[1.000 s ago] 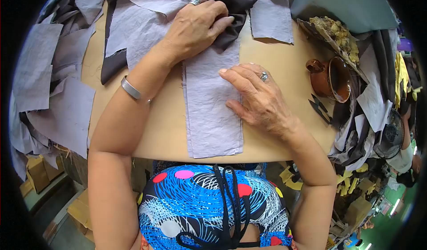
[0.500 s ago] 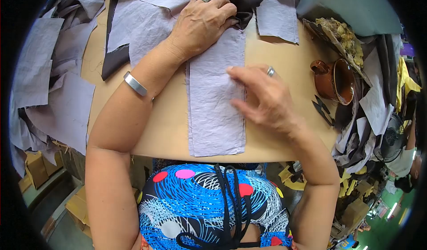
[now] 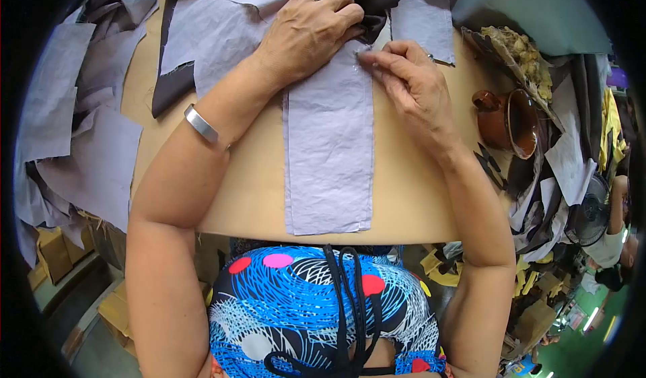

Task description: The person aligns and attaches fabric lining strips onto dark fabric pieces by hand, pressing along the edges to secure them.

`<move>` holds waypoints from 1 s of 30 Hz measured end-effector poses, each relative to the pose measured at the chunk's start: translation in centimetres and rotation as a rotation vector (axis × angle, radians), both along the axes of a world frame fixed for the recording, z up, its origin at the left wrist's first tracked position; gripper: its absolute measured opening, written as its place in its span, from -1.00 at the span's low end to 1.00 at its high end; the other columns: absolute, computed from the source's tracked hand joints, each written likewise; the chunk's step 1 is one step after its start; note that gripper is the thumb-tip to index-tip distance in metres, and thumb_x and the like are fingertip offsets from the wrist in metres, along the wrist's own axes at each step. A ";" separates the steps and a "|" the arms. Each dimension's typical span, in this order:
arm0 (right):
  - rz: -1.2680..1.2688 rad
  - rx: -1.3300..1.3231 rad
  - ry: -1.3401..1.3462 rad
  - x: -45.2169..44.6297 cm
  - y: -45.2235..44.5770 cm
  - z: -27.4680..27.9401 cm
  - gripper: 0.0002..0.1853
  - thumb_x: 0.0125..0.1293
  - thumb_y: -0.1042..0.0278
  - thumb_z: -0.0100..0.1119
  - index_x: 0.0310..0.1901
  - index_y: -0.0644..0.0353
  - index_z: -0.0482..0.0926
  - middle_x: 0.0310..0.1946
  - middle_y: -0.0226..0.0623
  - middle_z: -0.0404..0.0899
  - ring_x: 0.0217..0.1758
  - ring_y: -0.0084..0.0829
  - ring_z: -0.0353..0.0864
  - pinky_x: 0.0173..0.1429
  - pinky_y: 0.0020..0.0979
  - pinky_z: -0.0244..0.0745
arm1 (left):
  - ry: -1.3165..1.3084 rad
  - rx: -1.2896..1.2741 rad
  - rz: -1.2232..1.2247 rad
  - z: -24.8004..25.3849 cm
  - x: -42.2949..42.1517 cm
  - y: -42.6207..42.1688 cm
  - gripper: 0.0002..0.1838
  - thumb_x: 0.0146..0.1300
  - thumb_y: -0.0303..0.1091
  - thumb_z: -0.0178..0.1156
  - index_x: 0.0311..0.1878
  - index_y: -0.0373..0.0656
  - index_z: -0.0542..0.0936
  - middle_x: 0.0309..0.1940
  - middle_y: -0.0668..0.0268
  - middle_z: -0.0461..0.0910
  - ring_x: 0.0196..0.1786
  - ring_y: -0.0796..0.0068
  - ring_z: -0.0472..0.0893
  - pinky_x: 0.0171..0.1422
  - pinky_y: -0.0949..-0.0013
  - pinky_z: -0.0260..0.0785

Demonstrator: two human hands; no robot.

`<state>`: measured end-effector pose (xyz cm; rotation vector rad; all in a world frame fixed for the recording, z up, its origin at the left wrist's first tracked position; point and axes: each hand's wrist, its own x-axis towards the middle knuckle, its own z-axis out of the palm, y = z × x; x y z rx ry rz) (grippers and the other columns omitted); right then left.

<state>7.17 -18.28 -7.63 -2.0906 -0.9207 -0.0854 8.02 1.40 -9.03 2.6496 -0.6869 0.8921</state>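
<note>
A long pale lilac-grey cloth strip (image 3: 330, 156), apparently layered, lies on the table with its short end near the front edge. At its upper end my left hand (image 3: 309, 35) presses down, fingers curled over bunched dark cloth (image 3: 374, 26); the fingertips are partly hidden. My right hand (image 3: 414, 85) is at the strip's upper right corner, index finger and thumb drawn together in a pinch. Whatever lies between those fingertips is too small to make out. Small whitish specks show on the strip beside them.
Cloth pieces (image 3: 50, 95) heap up on the left, and a lilac piece (image 3: 424, 28) lies at the back. To the right are a brown glazed mug (image 3: 494, 122), black thread snips (image 3: 490, 166), a crusted yellowish scrap (image 3: 515, 58) and hanging cloth. A black fan (image 3: 589, 210) stands beyond.
My right hand has moved away from me, from above the strip's middle to its upper right corner, and its fingers have closed together. The left hand stays almost in place on the cloth.
</note>
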 end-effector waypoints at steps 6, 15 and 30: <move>-0.004 0.047 0.112 -0.3 -0.5 0.2 -0.77 0.13 0.61 0.09 -0.19 0.20 0.64 -0.26 -0.22 0.50 -0.21 -0.24 0.51 -0.11 -0.35 0.43 | -0.027 0.004 0.002 -0.2 0.1 0.0 -0.82 0.10 -0.23 0.24 -0.32 -0.09 0.51 -0.31 0.37 0.47 -0.23 0.35 0.51 -0.15 0.30 0.38; 0.053 -0.098 0.013 -0.9 -0.7 0.7 -0.70 0.10 0.60 0.06 -0.17 0.07 0.66 -0.20 -0.33 0.48 -0.20 -0.36 0.50 0.00 -0.32 0.27 | -0.026 0.004 0.010 -0.2 -0.1 0.0 -0.82 0.12 -0.23 0.22 -0.29 -0.10 0.52 -0.30 0.34 0.48 -0.19 0.34 0.51 -0.11 0.27 0.36; 0.155 -0.164 -0.176 -4.1 -2.4 0.5 -0.64 -0.01 0.68 0.06 -0.16 0.15 0.62 -0.29 -0.30 0.47 -0.24 -0.29 0.48 -0.08 -0.32 0.33 | 0.058 0.016 -0.056 1.1 -0.5 0.1 -0.83 0.12 -0.31 0.21 -0.29 -0.15 0.49 -0.30 0.25 0.43 -0.18 0.24 0.43 -0.06 0.27 0.31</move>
